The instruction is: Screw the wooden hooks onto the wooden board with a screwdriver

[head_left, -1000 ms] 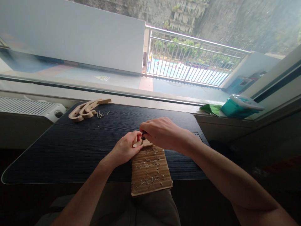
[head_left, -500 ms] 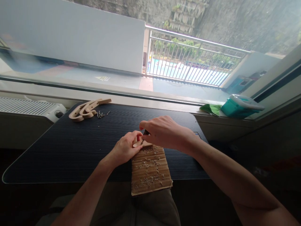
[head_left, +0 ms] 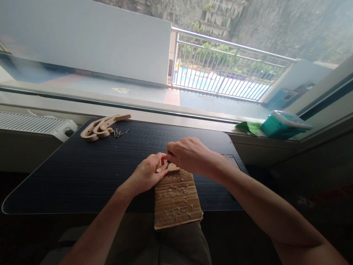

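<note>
My left hand (head_left: 149, 171) is closed on a pale wooden piece (head_left: 173, 168), its thumb along the near edge. That piece rests at the far end of a cardboard sheet (head_left: 178, 198) pitted with small holes. Above it, my right hand (head_left: 187, 152) grips a dark-handled screwdriver (head_left: 168, 162), mostly covered by the fingers. The tool points down at the wood, and its tip appears to touch a screw there, too small to make out clearly.
Curved wooden pieces (head_left: 95, 130) lie at the table's far left, beside several loose screws (head_left: 118, 133). A phone (head_left: 231, 160) is partly behind my right forearm on the dark table (head_left: 82, 176). On the windowsill are a green cloth (head_left: 249, 128) and a teal box (head_left: 285, 125).
My right hand has turned about the screwdriver, rolling at the wrist and shifting slightly. The left hand and the wooden piece stay in place.
</note>
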The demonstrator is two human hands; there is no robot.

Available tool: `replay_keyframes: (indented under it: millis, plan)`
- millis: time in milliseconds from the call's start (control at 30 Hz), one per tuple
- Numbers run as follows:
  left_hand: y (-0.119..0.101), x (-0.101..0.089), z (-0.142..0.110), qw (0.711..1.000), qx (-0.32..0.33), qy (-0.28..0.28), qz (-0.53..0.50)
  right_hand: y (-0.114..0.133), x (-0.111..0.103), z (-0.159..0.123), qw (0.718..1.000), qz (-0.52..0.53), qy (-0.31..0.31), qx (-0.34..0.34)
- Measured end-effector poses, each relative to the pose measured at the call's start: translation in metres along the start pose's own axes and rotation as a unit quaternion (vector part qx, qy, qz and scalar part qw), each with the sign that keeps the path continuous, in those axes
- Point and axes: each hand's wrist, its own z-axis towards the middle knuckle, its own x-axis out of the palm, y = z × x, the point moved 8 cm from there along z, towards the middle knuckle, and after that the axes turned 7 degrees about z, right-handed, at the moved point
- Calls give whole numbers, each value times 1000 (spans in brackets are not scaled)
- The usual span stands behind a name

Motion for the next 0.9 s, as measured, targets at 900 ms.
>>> replay_keyframes:
  millis: [900]
  plan:
    - [5, -3, -5, 1000, 9, 6, -23, -4, 2, -2, 1000, 11, -16, -12]
